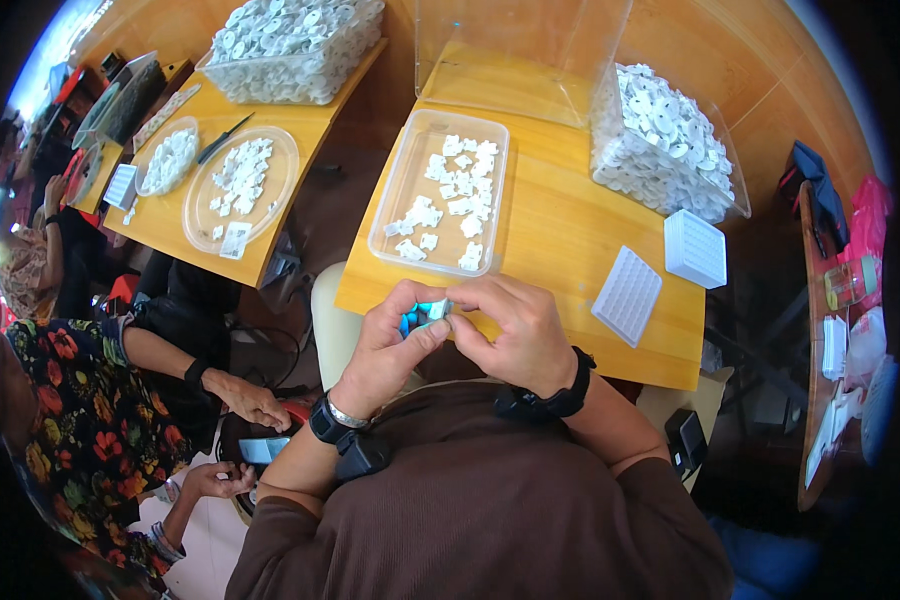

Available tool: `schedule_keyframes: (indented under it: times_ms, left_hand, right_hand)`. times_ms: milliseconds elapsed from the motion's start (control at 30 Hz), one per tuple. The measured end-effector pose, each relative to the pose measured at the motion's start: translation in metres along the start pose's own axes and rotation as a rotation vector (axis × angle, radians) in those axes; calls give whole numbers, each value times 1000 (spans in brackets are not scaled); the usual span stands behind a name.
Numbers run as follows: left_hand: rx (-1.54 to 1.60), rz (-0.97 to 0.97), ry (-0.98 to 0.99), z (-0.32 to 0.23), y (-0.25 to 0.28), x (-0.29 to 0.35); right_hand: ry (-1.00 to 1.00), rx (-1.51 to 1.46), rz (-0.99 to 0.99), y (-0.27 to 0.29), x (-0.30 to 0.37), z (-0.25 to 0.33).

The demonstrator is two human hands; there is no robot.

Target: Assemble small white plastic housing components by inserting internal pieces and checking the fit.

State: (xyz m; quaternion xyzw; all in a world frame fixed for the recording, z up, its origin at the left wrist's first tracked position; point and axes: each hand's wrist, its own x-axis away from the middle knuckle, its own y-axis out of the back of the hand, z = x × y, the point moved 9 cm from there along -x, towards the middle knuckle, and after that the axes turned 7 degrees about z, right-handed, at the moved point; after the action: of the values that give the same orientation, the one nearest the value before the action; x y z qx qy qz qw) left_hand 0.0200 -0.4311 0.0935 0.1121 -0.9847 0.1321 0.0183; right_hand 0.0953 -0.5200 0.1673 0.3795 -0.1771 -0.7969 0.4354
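My left hand [390, 345] is closed around a small bundle of shiny blue and teal pieces [425, 315], just past the near edge of the wooden table. What kind of pieces they are is too small to tell. My right hand [515, 330] meets it from the other side, thumb and index finger pinched together at the bundle. Its other fingers are curled, and whatever lies in the pinch is hidden. Beyond both hands lies a shallow clear plastic tray [378, 238] with several small white plastic parts [460, 185] scattered in it.
A clear bin of white round parts [665, 130] stands at the table's back right. White gridded trays [630, 295] lie nearby, some stacked [695, 248]. At left, a second table [255, 225] bears a round tray, a bowl and another full bin. Another person's hands [245, 398] are close by.
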Motion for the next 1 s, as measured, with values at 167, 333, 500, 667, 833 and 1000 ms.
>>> schedule_keyframes:
  times_ms: [167,333,500,667,833,1000]
  left_hand:
    - [32,-2,-2,1,0,1]
    - [-27,14,-18,-4,-4,0]
    - [-12,38,-1,-3,-8,-1]
    - [59,33,-14,-4,-8,-1]
    - [76,-49,-22,-3,0,-1]
    - [87,-27,-107,-7,-2,-3]
  right_hand:
    - [44,-16,-26,4,0,4]
    - [52,-16,-32,4,2,3]
    - [50,-15,-54,5,2,2]
    - [34,-74,-55,4,3,-4]
    - [-48,-272,-38,-3,4,-13]
    - [-4,-268,-14,-6,2,-11]
